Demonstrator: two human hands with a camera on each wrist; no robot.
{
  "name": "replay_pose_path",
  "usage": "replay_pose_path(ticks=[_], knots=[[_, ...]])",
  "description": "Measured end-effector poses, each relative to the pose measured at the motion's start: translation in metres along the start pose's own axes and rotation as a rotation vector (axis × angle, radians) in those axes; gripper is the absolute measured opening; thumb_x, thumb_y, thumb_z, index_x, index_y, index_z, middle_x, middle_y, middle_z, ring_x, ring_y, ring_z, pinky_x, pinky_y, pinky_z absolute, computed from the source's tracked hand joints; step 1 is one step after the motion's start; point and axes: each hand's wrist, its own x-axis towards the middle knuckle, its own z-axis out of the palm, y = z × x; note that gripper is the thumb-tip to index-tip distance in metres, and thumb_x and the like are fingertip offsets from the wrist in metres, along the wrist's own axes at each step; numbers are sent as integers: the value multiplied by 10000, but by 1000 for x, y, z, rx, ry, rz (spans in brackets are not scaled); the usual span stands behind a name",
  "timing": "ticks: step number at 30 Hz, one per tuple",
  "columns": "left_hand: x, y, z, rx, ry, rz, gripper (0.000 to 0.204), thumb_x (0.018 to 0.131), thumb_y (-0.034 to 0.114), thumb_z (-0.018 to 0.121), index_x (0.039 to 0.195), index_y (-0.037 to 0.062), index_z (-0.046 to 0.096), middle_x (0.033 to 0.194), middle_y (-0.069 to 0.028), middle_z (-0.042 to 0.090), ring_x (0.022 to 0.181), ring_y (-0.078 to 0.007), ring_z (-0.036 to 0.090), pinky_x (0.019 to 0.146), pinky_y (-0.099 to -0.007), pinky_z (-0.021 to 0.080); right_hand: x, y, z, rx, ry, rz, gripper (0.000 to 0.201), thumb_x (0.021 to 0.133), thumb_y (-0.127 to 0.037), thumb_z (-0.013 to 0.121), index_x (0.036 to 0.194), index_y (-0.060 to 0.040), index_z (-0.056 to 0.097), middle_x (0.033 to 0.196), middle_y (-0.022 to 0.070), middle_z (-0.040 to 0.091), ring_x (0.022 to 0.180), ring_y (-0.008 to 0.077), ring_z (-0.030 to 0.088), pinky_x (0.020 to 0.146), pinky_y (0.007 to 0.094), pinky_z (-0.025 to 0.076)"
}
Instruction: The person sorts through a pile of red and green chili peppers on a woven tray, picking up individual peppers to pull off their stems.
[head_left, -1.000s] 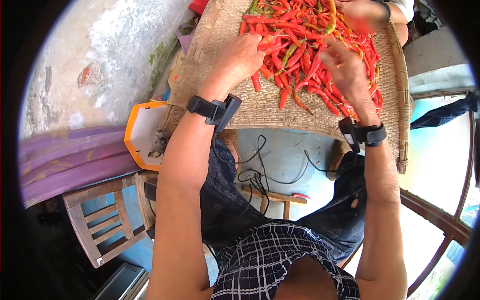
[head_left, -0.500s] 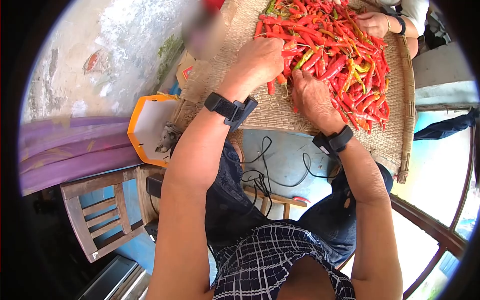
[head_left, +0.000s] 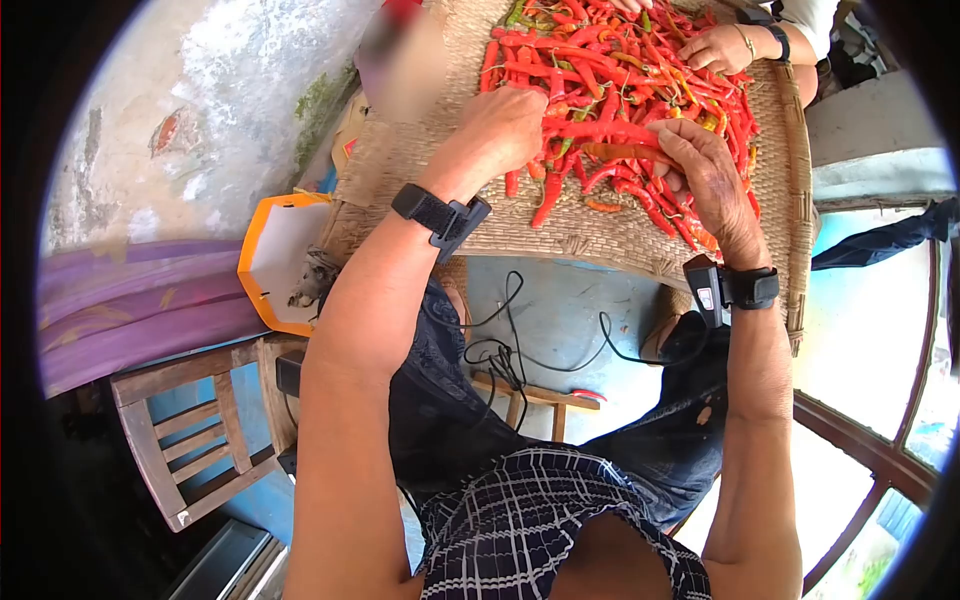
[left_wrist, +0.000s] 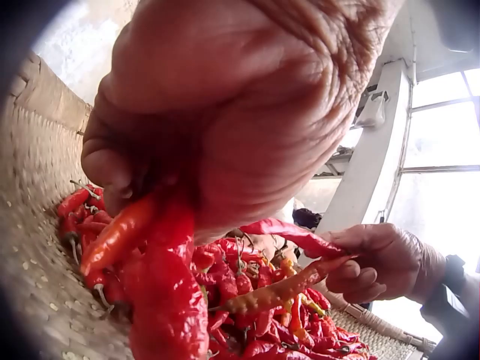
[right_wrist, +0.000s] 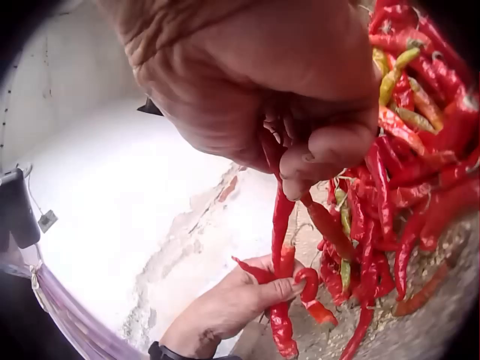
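My left hand is over the left side of a heap of red chilies on a woven tray. Its fingers grip several chilies, among them a thick red chili and an orange-red chili. To the right, my right hand pinches two chilies by their ends between thumb and fingers: a long red chili and a brownish-orange chili. Both point left toward my left hand. In the right wrist view, red chilies stick out around the left hand's thumb.
Another person's hand works at the heap's far right. A white box with an orange rim stands left of the tray. A wooden chair is at lower left. Black cables lie below, by a small wooden stool.
My right hand has come away from the heap's near edge beside my left hand, moving right with two chilies now showing in its fingers. The left hand has shifted slightly left.
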Motion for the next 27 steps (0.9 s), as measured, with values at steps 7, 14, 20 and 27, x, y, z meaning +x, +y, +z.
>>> replay_pose_path(ticks=[7,14,20,27], knots=[[-2,4,6,42,-61,60,165,791,117,549,915,9,562,878,-188,606,887,-370,570,737,-465,446,10,4,-35,505,164,-153,290,902,-218,526,1080,7,569,769,14,594,629,52,503,556,168,394],[-4,2,5,58,-66,72,150,786,96,543,910,12,553,838,-188,609,846,-379,578,709,-463,455,33,37,-40,-569,509,-231,527,804,-299,658,1163,41,478,652,103,606,600,234,616,536,343,490],[-6,10,7,100,-74,61,125,770,83,551,885,32,556,763,-167,611,764,-363,600,650,-455,467,23,39,0,-980,369,-219,478,736,-295,702,1082,-55,477,783,169,626,717,336,626,599,432,494],[-9,10,13,103,-27,144,169,718,76,615,873,49,551,735,-157,608,729,-339,609,614,-437,470,14,43,25,-840,226,-452,324,768,-102,614,1074,-38,529,858,186,625,759,353,612,648,425,492]])
